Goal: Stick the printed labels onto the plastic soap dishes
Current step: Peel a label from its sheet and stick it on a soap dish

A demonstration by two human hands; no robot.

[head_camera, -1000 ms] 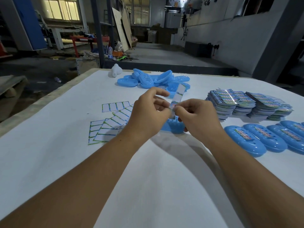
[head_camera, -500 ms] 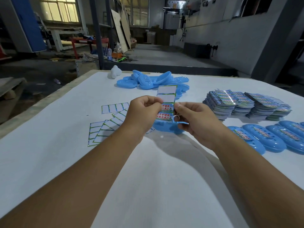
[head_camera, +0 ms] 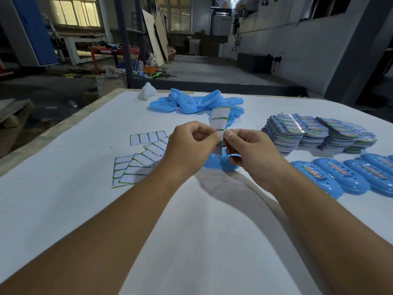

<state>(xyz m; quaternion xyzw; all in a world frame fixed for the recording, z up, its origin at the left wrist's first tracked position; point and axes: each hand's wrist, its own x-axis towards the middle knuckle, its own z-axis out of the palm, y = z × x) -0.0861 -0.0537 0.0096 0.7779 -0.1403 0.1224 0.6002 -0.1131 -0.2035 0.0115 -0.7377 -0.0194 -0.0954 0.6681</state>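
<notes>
— Label strip (head_camera: 220,122): where is it, and which way does it run?
— Held above the white table (head_camera: 63,188), long axis upright, top leaning slightly away, blank backing facing the camera. Left hand (head_camera: 191,145) and right hand (head_camera: 251,152) both pinch its lower part between thumb and fingertips.
— And the dishes?
— One blue soap dish (head_camera: 219,165) lies just under the hands; labelled soap dishes (head_camera: 344,177) sit in a row at the right, long axes angled away.

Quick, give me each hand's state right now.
Left hand: pinching the label strip between thumb and fingers.
Right hand: pinching the same strip lower down, above the blue soap dish.
</notes>
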